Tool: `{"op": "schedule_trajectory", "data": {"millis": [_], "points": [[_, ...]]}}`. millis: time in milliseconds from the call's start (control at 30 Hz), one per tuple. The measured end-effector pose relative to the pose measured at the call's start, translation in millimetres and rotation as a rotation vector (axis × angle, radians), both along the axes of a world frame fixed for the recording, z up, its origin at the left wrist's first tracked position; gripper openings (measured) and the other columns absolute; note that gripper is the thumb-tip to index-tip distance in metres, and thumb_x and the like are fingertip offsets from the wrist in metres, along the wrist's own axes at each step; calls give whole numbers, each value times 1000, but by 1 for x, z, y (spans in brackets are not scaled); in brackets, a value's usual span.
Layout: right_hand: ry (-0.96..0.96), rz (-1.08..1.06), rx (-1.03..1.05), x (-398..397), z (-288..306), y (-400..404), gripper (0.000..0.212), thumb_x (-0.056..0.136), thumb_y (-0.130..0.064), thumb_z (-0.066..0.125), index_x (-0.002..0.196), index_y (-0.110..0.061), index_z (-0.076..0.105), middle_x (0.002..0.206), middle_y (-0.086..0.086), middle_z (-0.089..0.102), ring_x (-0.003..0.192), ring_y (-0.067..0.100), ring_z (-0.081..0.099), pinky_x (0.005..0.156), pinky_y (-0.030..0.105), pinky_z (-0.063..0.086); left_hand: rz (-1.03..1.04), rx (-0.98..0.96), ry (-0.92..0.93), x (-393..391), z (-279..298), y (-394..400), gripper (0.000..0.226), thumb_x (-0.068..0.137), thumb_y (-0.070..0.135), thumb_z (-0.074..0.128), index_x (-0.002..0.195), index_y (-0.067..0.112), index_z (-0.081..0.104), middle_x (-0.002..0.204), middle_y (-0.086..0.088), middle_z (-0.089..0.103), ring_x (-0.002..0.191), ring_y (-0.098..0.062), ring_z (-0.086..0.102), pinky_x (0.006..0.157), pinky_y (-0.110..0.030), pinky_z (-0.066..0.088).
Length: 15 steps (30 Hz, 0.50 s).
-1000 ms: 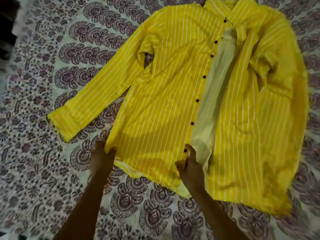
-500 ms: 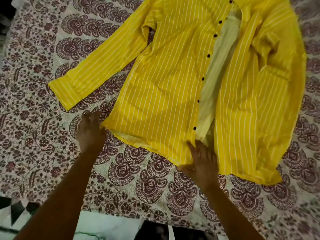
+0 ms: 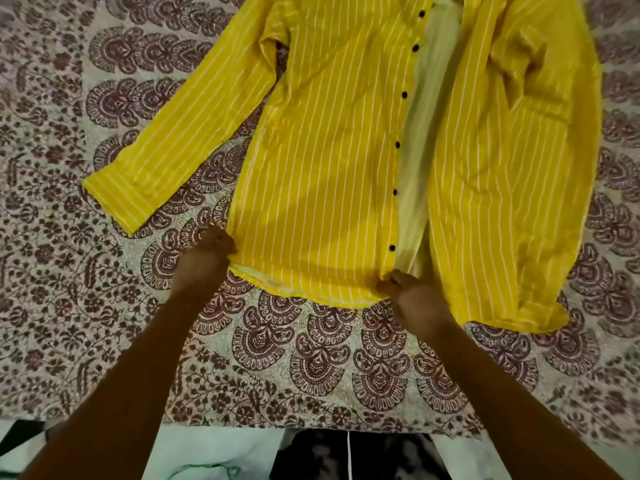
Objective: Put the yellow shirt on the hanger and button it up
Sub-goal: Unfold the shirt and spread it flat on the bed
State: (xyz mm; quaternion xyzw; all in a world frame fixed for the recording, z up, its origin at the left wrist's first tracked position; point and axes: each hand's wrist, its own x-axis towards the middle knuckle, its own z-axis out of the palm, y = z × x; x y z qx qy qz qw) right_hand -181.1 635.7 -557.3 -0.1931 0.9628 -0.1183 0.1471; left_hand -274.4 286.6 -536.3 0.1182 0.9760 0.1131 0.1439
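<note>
A printed bedsheet (image 3: 86, 306), pale with maroon paisley and floral motifs, covers the bed, and the yellow shirt (image 3: 322, 168) with thin white stripes lies spread on it, front up and unbuttoned. At the far left its long sleeve (image 3: 180, 140) stretches out diagonally, the cuff (image 3: 117, 199) flat on the sheet. Just right of the cuff, the left hand (image 3: 202, 261) grips the lower corner of the shirt's left front panel, fingers curled into the hem at the side seam. The panel runs smooth between the two hands, its hem lifted slightly so a paler underside shows along the edge. A row of small dark buttons (image 3: 397, 144) lines the panel's right edge, from the top of the view down to the hem. The right hand (image 3: 412, 296) pinches the bottom corner of that buttoned edge, fingers bunched around the fabric. Beside the buttons the shirt gapes open, showing its pale inner lining (image 3: 420, 133). Farther right the other front panel (image 3: 502, 202) lies rumpled, its lower corner reaching down past the right hand.
</note>
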Motion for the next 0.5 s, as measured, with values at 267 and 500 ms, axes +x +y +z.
{"op": "schedule_trajectory", "data": {"millis": [267,500], "points": [[-63,-63,3,43,13,13,31,66,-32,40,72,-16,66,67,1,64,50,18,62,38,18,41,-85,63,-98,74,-10,-7,32,72,-5,67,89,12,46,90,-18,59,44,-31,56,36,-37,51],[-135,-10,-57,68,7,-25,32,63,-37,38,66,-24,66,59,-6,62,45,10,59,37,17,39,29,-22,-119,104,-5,-37,26,73,-4,61,82,15,46,91,-15,61,44,-31,56,37,-36,49]]}}
